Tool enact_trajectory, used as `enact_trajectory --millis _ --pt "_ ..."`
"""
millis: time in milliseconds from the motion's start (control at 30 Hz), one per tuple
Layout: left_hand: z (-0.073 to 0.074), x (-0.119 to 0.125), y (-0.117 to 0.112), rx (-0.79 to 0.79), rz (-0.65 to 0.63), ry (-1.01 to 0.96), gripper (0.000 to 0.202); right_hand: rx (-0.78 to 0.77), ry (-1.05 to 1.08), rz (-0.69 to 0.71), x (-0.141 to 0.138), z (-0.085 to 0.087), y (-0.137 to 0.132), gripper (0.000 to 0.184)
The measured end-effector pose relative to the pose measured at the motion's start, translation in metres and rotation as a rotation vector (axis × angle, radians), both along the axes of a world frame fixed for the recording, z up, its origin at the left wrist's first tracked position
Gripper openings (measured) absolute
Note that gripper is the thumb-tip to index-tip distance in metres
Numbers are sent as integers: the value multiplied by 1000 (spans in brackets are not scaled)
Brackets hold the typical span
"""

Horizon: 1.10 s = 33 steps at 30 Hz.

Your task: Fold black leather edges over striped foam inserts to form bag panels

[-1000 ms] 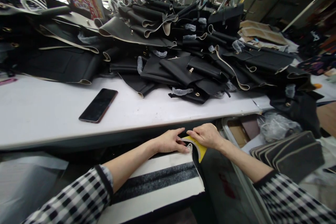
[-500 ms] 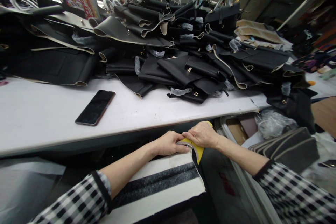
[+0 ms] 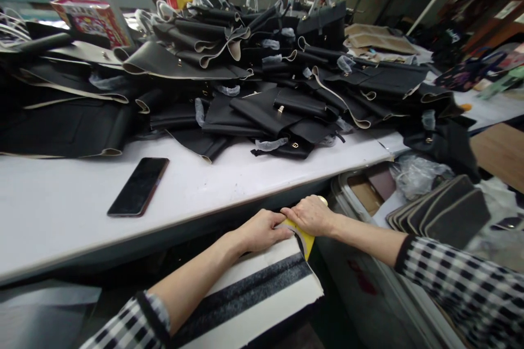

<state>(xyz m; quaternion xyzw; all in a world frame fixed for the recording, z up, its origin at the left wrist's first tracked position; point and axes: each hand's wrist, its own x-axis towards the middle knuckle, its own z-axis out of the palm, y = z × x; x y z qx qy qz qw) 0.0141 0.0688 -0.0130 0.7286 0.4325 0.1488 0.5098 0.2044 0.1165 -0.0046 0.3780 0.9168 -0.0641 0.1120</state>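
Observation:
A white panel with a broad black stripe (image 3: 282,295) lies slanted below the table's front edge, its right end ragged. My left hand (image 3: 262,230) is closed over the panel's upper right corner, its fingers along the edge. My right hand (image 3: 313,216) is wrapped round a yellow curved tool (image 3: 310,247) with a grey inner edge. The tool's curve sits against the panel's right end, close to my left fingertips. A pale rounded end of the tool shows above my right hand. Its exact kind is hard to tell, and my fingers cover much of it.
Black bags and bag pieces (image 3: 262,114) are heaped along the white table (image 3: 196,196). A phone (image 3: 139,186) lies at its left front. At right, a grey bin (image 3: 347,188) stands near stacked grey panels (image 3: 442,210) and clear plastic (image 3: 417,172). Another person is in the background.
The camera view has turned, so the bags appear further left and the phone lower. Both hands keep their holds; the yellow tool shows slightly less beside the panel's end.

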Motion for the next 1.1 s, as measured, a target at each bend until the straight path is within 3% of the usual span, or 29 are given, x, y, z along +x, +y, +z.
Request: enact_trajectory --millis 233,333,567,733,867,1100 --pt "6 2 -4 126 -19 121 37 -28 32 -91 -2 -6 -17 67" --pt "8 0 -8 107 -25 110 39 -18 27 -154 -5 -3 -28 70" --pt "-1 -13 -4 -436 120 -229 50 -10 21 -262 -8 -1 -49 72" --pt "-4 -14 4 -601 164 -264 41 -75 96 -330 -5 -7 -51 67" --pt "-2 -9 10 -622 213 -246 38 -202 244 -413 3 -13 -48 67" --pt "-7 -6 10 -602 271 -273 36 -669 592 -649 33 -28 -57 76"
